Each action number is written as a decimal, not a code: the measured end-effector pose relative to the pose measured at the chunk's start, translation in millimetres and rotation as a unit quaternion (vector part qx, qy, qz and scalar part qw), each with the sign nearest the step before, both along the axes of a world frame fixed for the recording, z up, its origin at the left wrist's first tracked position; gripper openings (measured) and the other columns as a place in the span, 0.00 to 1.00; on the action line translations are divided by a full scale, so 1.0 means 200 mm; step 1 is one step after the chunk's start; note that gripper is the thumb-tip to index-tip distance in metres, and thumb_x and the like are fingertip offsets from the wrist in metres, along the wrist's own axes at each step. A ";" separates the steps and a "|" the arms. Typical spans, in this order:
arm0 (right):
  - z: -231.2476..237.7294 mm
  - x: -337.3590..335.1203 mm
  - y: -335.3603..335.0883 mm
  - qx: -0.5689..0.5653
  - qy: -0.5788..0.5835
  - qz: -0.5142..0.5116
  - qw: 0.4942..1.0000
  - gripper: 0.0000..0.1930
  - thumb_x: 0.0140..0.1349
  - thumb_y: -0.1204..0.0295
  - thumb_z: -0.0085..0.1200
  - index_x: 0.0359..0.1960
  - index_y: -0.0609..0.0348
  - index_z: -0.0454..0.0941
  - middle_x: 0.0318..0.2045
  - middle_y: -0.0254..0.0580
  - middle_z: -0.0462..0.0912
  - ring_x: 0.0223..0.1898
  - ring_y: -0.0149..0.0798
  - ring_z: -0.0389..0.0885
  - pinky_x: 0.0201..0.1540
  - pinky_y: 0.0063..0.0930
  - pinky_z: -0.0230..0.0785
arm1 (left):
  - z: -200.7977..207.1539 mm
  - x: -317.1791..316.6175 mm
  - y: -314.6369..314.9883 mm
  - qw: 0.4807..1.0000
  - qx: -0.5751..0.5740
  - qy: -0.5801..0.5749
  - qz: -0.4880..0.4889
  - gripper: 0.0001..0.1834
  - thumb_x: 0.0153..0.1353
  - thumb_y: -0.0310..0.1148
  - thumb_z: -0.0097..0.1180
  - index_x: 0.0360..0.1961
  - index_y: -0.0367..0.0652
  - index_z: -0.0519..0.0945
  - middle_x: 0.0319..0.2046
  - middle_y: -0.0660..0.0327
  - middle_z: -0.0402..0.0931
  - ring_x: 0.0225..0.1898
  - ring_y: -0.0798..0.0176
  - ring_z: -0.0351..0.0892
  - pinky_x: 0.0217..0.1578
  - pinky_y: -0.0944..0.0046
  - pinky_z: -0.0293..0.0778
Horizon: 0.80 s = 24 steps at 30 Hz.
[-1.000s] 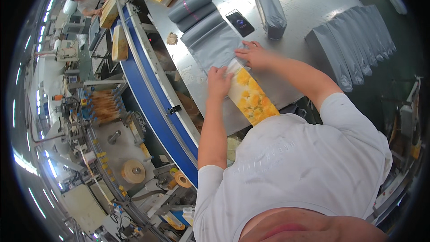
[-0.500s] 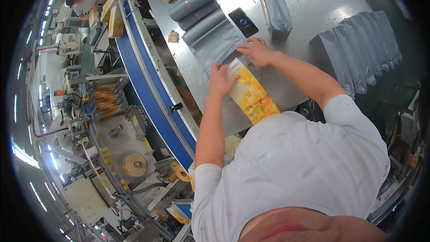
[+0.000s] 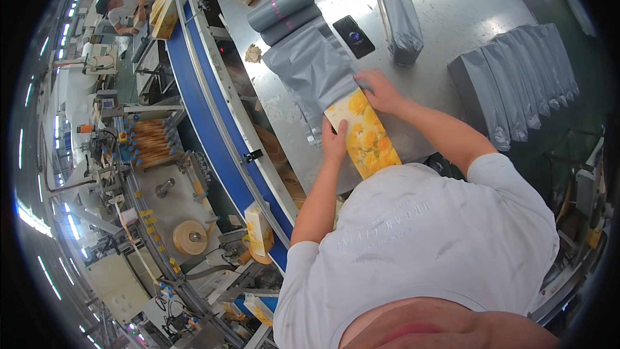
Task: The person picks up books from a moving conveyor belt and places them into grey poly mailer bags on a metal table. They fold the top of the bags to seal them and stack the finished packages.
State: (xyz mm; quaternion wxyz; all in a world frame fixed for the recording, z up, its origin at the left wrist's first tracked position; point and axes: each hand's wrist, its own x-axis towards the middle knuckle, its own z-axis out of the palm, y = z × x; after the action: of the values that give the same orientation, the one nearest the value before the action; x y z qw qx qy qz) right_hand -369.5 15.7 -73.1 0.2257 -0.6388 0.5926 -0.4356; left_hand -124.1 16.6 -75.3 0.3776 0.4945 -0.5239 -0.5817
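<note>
Five o'clock from the grey bag [image 3: 310,68], both hands [image 3: 334,144] clamp the yellow pack [image 3: 370,139]. Far end now covered, seemingly inside.

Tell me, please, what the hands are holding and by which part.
The flowered pack: left hand gripping its left side near the grey bag; right hand at its far right corner, grip unclear.

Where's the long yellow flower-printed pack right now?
In the head view, the pack lies just right of centre, between the left hand and right hand, its far end meeting the grey plastic bag, its near end by the white shirt.
</note>
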 end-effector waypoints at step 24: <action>0.03 0.27 0.79 0.371 0.052 0.069 0.925 0.11 0.59 0.66 0.60 0.35 0.58 0.89 0.37 0.55 0.89 0.44 0.60 0.87 0.48 0.52 0.80 | -0.21 0.64 0.38 0.942 -0.008 -0.270 -0.198 0.14 0.63 0.36 0.58 0.41 0.34 0.83 0.35 0.40 0.83 0.40 0.36 0.84 0.42 0.44 0.78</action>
State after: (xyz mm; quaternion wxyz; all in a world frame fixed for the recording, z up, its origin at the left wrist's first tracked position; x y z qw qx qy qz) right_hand -315.6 173.4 -67.8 0.4445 -0.5704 0.6776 -0.1339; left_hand 3.3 92.9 -117.9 0.1029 0.5164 -0.6979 -0.4854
